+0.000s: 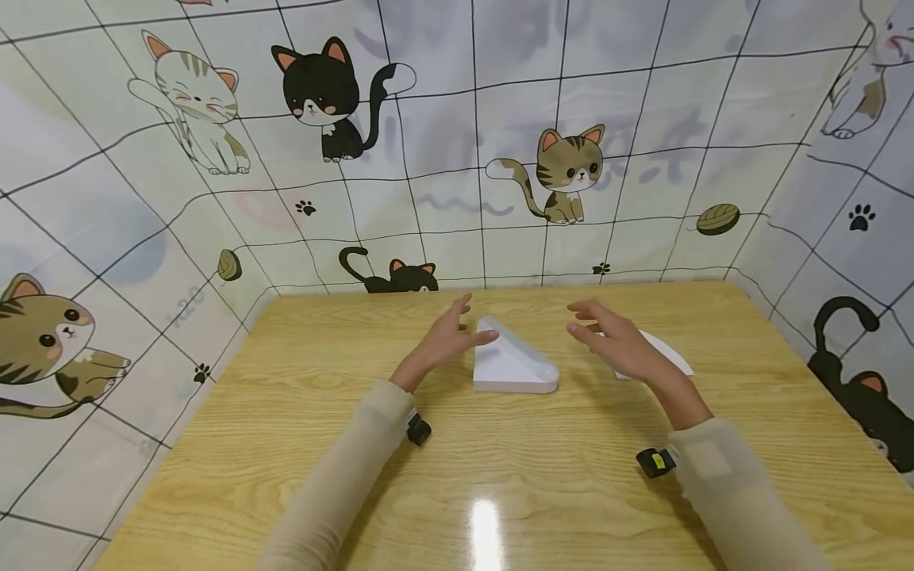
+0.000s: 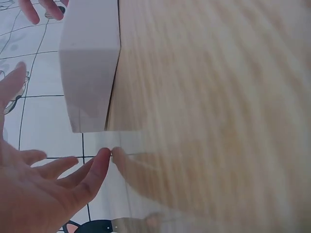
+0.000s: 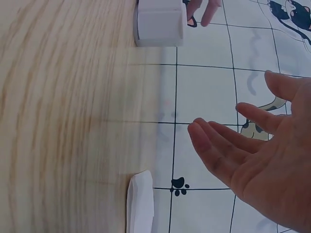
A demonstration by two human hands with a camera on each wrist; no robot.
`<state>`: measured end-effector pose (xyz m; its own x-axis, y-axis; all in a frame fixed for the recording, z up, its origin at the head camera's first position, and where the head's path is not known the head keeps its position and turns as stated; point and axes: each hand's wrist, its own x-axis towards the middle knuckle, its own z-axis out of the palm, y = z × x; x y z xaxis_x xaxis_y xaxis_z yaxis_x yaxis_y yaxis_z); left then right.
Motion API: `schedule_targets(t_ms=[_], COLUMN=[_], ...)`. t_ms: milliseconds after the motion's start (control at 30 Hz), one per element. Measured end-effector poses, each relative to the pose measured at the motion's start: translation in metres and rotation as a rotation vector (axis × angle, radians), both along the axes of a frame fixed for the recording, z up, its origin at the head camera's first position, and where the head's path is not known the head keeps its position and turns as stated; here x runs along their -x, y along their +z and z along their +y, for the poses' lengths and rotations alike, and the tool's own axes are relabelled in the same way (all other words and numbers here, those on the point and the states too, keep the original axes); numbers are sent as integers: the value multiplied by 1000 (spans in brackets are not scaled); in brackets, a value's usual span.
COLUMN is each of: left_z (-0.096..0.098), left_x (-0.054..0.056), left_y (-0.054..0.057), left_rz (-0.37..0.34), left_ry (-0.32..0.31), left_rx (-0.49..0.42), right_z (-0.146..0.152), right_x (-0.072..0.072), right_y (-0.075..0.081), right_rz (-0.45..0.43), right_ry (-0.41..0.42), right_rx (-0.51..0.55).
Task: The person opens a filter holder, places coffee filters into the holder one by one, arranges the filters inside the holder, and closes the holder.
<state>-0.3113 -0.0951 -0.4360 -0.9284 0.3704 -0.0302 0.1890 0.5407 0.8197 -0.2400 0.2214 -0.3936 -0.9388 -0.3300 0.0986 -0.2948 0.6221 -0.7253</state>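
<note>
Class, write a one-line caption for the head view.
Left hand and right hand flank a white triangular object on a wooden table.

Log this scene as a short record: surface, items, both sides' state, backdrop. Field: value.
surface: wood-grain table
item_1: white triangular object, lying on the table, between the hands in the head view
item_2: white piece, on the table, partly hidden by the right arm in the head view
left_side: left grip open, holding nothing
right_side: right grip open, holding nothing
backdrop: cat-print sheet with grid lines
</note>
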Motion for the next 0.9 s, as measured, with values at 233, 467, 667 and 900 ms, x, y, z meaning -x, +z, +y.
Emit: schedule_targets(t_ms=[233, 467, 667, 900], left_z=[1, 0, 2, 7], left_x=[6, 10, 11, 11], left_y=[1, 1, 3, 3], left_rz=[-54, -132, -143, -150], left_ry=[-88, -149, -154, -112], left_rx=[62, 111, 72, 34], right_z=[0, 0, 1, 2], right_x=[-2, -3, -1, -1], right_y=[2, 2, 2, -2], right_rz=[-28, -36, -43, -45], right_ry=[16, 19, 17, 22], right_rx=[-10, -14, -21, -23])
